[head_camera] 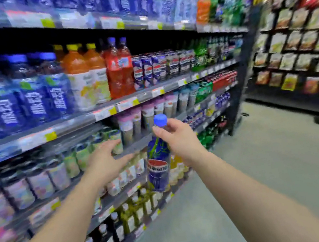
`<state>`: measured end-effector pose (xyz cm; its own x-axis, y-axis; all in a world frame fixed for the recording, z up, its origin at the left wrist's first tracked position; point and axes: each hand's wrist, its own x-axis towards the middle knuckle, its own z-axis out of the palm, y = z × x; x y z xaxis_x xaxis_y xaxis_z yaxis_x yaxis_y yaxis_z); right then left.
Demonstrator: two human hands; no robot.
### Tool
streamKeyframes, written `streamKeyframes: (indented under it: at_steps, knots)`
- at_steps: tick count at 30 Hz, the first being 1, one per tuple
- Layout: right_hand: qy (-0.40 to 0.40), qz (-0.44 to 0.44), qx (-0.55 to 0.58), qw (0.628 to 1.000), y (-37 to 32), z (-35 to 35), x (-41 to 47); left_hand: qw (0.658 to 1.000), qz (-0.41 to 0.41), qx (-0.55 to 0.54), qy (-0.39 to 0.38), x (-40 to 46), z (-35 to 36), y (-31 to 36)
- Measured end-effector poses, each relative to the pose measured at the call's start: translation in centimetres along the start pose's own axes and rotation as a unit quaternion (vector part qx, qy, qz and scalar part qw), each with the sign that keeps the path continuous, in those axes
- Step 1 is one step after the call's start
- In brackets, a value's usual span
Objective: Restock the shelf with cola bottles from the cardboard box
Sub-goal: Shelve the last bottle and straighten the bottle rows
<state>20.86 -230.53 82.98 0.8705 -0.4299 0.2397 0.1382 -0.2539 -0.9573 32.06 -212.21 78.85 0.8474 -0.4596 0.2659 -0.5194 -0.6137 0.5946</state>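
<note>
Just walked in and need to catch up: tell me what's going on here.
A person stands in a shop aisle stocking drinks. The right hand grips a cola bottle by its neck, just under the blue cap, hanging in front of the shelf. The left hand reaches, fingers spread, toward the shelf edge. The bottle is not yet shelved. No cardboard box is in view.

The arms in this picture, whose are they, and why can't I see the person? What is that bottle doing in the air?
The camera sits on a person's head and looks forward and down, so you see only their two bare arms. The right hand pinches a clear plastic cola bottle with a blue cap just under the cap, so it hangs in front of the shelves. The left hand is open, reaching toward a grey shelf edge. The long dark shop shelves hold many drinks: blue-capped bottles, orange and red ones, and matching cola bottles higher up. The picture is blurry, so small labels cannot be read.
</note>
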Motion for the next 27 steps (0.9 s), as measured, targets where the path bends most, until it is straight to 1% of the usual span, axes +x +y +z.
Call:
streamKeyframes:
  at_steps: [6, 11, 16, 18, 22, 25, 27]
  knots:
    - [0.097, -0.002, -0.016, 0.995, 2.4, -12.9, 8.8, 0.995, 0.057, -0.045, -0.067, 12.5, 10.1, 8.9]
    - [0.168, 0.013, 0.029, 0.985, 2.8, -23.3, 18.1, 0.983, 0.116, -0.052, -0.130, 24.9, 16.9, 16.3]
    - [0.245, 0.017, 0.021, 0.969, 3.3, -33.2, 25.8, 0.969, 0.198, -0.048, -0.143, 35.9, 24.0, 25.2]
    - [0.260, 0.022, 0.017, 0.965, 4.2, -37.0, 28.3, 0.961, 0.224, -0.046, -0.154, 39.3, 27.3, 28.3]
    - [0.260, 0.042, 0.016, 0.964, 7.8, -44.4, 34.2, 0.954, 0.240, -0.070, -0.166, 45.7, 34.8, 33.5]
    - [0.247, 0.049, 0.014, 0.968, 11.0, -50.1, 39.5, 0.956, 0.235, -0.074, -0.158, 50.5, 40.6, 37.4]
    - [0.238, 0.058, 0.010, 0.969, 12.8, -54.1, 43.5, 0.960, 0.216, -0.070, -0.162, 54.1, 44.1, 40.1]
